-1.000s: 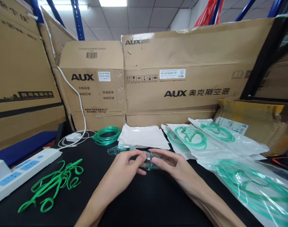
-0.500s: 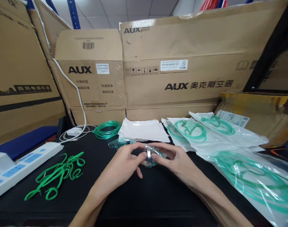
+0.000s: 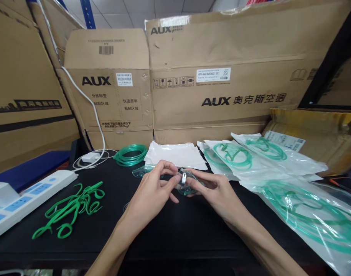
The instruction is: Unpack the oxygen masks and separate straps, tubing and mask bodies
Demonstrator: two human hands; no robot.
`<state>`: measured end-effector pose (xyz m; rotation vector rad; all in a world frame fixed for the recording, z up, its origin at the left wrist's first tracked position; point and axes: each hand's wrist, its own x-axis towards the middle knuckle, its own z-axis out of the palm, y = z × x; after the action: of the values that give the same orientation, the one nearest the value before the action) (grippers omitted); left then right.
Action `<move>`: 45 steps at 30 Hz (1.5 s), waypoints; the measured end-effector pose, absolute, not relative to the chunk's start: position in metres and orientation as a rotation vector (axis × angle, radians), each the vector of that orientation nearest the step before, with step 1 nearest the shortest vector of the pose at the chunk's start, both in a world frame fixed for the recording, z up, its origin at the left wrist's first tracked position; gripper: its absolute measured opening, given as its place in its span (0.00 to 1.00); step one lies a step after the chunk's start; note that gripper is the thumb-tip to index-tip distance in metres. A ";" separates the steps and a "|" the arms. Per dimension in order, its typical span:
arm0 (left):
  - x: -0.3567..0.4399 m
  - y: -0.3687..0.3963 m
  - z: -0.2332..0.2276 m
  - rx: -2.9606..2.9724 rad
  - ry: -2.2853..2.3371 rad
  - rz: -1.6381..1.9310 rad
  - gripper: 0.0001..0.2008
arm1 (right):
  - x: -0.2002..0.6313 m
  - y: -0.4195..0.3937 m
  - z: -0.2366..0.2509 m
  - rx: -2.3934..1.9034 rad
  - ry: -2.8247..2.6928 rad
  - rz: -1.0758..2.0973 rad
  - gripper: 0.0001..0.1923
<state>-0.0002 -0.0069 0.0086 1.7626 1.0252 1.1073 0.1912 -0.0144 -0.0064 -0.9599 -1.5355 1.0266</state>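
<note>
A clear plastic mask (image 3: 183,183) with a small metal strip on it is held just above the black bench (image 3: 175,226), near its middle and in front of a flat white pouch (image 3: 177,155). The left hand (image 3: 152,195) is closed on the mask from the left, thumb and forefinger pinched at the metal strip, the other fingers curled loosely beneath. The right hand (image 3: 215,193) is closed on it from the right, its thumb laid along the top edge and the fingers tucked under. The two grips almost meet at the strip. Part of the mask appears to extend leftward behind the left hand, though through the clear plastic its outline cannot be told for certain.

A coil of green tubing (image 3: 131,154) is seen behind the hands, just left of the white pouch. Further left, a tangle of green elastic straps (image 3: 74,207) lies on the bench, well apart from the hands, and a white power strip (image 3: 25,197) is set beside it at the bench's left edge, with a white cable (image 3: 90,103) running up the boxes. To the right, several sealed clear bags (image 3: 264,161) holding green tubing are overlapped in a row toward the near right corner. Large cardboard boxes (image 3: 221,76) printed AUX are stood along the back of the bench.
</note>
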 end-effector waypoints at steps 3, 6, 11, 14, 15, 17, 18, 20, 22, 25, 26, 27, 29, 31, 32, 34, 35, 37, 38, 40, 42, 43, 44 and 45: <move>0.001 -0.008 0.009 1.779 0.999 1.090 0.10 | 0.192 -0.014 -0.007 -0.949 -1.484 1.025 0.20; 0.002 -0.009 0.010 1.840 0.965 1.072 0.10 | 0.192 -0.014 -0.007 -0.940 -1.467 1.010 0.20; 0.002 -0.008 0.011 2.020 1.041 1.111 0.07 | 0.192 -0.016 -0.005 -0.930 -1.462 1.049 0.21; 0.001 -0.008 0.012 2.060 1.081 1.122 0.07 | 0.192 -0.016 -0.004 -0.923 -1.497 1.068 0.20; 0.001 -0.008 0.012 2.068 1.090 1.126 0.07 | 0.192 -0.016 -0.004 -0.925 -1.505 1.072 0.20; 0.000 -0.009 0.012 2.082 1.105 1.133 0.07 | 0.192 -0.016 -0.004 -0.931 -1.513 1.076 0.21; 0.000 -0.009 0.013 2.090 1.112 1.134 0.07 | 0.192 -0.016 -0.004 -0.935 -1.517 1.079 0.22; 0.000 -0.009 0.013 2.111 1.127 1.133 0.07 | 0.192 -0.016 -0.005 -0.936 -1.530 1.080 0.22; 0.001 -0.009 0.013 2.131 1.146 1.133 0.07 | 0.193 -0.015 -0.006 -0.932 -1.553 1.064 0.21; 0.002 -0.010 0.012 2.152 1.169 1.140 0.06 | 0.194 -0.015 -0.007 -0.931 -1.568 1.026 0.20; 0.002 -0.010 0.011 2.157 1.172 1.142 0.06 | 0.194 -0.015 -0.007 -0.933 -1.566 1.017 0.19; 0.003 -0.011 0.011 2.160 1.170 1.147 0.06 | 0.194 -0.014 -0.007 -0.934 -1.562 1.007 0.19; 0.004 -0.011 0.011 2.161 1.164 1.158 0.06 | 0.193 -0.014 -0.007 -0.937 -1.558 0.984 0.19; 0.005 -0.011 0.010 2.160 1.162 1.171 0.07 | 0.193 -0.014 -0.007 -0.949 -1.557 0.957 0.20; 0.005 -0.011 0.010 2.159 1.165 1.177 0.07 | 0.192 -0.014 -0.007 -0.955 -1.558 0.947 0.20; 0.005 -0.011 0.011 2.163 1.171 1.183 0.06 | 0.192 -0.015 -0.007 -0.955 -1.563 0.946 0.20; 0.005 -0.011 0.011 2.167 1.171 1.188 0.06 | 0.192 -0.015 -0.007 -0.949 -1.570 0.953 0.20; 0.005 -0.011 0.011 2.171 1.169 1.195 0.06 | 0.193 -0.015 -0.007 -0.927 -1.583 0.974 0.19; 0.005 -0.011 0.011 2.171 1.167 1.198 0.06 | 0.193 -0.015 -0.008 -0.917 -1.587 0.982 0.19; 0.005 -0.012 0.011 2.168 1.168 1.202 0.06 | 0.194 -0.014 -0.008 -0.907 -1.589 0.988 0.18; 0.006 -0.011 0.011 2.167 1.172 1.199 0.06 | 0.193 -0.013 -0.009 -0.907 -1.577 0.993 0.18; 0.006 -0.011 0.010 2.167 1.175 1.194 0.06 | 0.193 -0.013 -0.009 -0.914 -1.569 0.998 0.19; 0.006 -0.011 0.010 2.168 1.176 1.187 0.06 | 0.192 -0.013 -0.009 -0.924 -1.563 1.003 0.19; 0.006 -0.010 0.009 2.167 1.175 1.178 0.06 | 0.191 -0.013 -0.009 -0.937 -1.561 1.006 0.19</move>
<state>0.0058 -0.0104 0.0094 2.1673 1.1749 1.1779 0.1914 -0.0128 -0.0087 -0.9373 -1.5613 1.0063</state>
